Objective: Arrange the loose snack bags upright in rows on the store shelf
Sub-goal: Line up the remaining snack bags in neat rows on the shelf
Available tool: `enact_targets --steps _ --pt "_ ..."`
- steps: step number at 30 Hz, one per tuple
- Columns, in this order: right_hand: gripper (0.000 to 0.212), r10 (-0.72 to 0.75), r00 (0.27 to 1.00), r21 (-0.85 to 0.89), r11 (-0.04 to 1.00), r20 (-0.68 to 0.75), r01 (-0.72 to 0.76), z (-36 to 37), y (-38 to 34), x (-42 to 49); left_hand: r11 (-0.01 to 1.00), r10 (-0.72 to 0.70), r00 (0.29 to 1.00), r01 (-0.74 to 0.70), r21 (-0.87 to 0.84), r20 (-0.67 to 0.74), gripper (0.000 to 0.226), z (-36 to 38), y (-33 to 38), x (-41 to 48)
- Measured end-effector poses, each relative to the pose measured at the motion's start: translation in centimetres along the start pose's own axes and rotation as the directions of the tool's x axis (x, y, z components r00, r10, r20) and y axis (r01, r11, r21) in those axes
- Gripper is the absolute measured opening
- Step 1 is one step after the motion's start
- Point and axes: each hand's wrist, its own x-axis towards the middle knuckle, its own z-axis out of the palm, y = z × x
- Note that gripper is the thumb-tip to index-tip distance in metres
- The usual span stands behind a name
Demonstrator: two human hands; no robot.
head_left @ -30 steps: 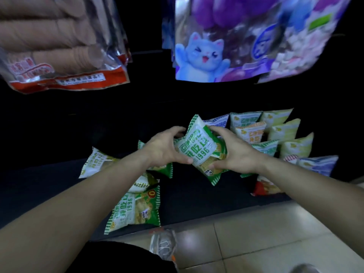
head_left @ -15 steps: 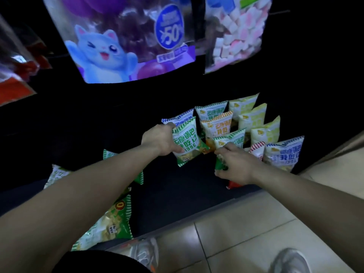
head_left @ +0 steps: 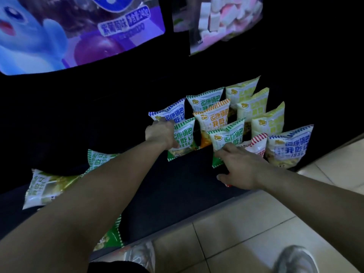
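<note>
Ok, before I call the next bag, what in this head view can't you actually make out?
- Left hand fingers: hidden behind the green-striped bag, so the grip is unclear.
- Red-striped bag: lower half covered by the right hand.
- Loose bags lying flat at left: partly hidden by the left forearm, so no count.
- Back of the shelf: too dark.
- Hanging marshmallow bag: cut off by the top edge.

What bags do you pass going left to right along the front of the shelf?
Lying pale green bag → green bag in the left hand → green bag by the right hand → red-striped bag → blue-striped bag.
</note>
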Motion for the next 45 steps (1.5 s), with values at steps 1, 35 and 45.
enact_targets --steps 1,35,45 --pt "0.073 -0.002 1.0 0.0 1.0 -0.005 0.002 -0.1 0.0 0.1 1.0 -0.001 1.0 0.001 0.007 -0.01 0.089 0.0 0.0 0.0" --pt "0.082 -0.253 0.967 -0.009 0.967 0.036 0.253 9.8 -37.1 10.2 0.706 -0.479 0.877 0.415 -0.574 0.044 0.066 1.7 -33.0 -26.2" --pt "0.07 -0.28 0.952 0.205 0.931 -0.125 0.3 5.5 -33.1 11.2 0.685 -0.451 0.892 0.347 -0.641 0.001 0.064 1.6 -32.6 -25.1"
